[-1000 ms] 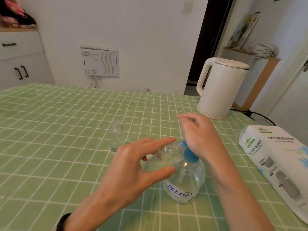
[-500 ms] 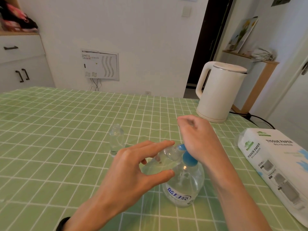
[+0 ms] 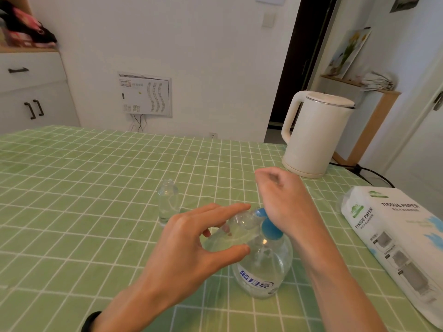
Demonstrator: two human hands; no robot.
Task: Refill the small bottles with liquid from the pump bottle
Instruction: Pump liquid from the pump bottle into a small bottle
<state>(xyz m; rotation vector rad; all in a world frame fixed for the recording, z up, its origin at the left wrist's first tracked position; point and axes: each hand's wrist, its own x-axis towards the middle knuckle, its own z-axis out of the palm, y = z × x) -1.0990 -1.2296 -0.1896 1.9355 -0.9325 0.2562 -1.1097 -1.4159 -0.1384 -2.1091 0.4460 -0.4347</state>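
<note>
A clear pump bottle [image 3: 262,271] with a blue pump head [image 3: 269,230] and a blue-lettered label stands on the green checked table near me. My left hand [image 3: 191,250] holds a small clear bottle [image 3: 236,227] tilted between thumb and fingers, its mouth against the blue spout. The heel of my right hand [image 3: 285,200] presses on the pump head, with its fingers loosely curled around nothing. A second small clear bottle [image 3: 167,201] stands upright without a cap, further back on the left.
A white electric kettle [image 3: 314,134] stands at the back right, its cord trailing off the table. A pack of tissue paper [image 3: 395,243] lies along the right edge. The green checked tablecloth [image 3: 72,200] covers the table.
The view has tipped slightly, so everything sits a little lower in frame. Both hands keep their places on the small bottle and the pump head.
</note>
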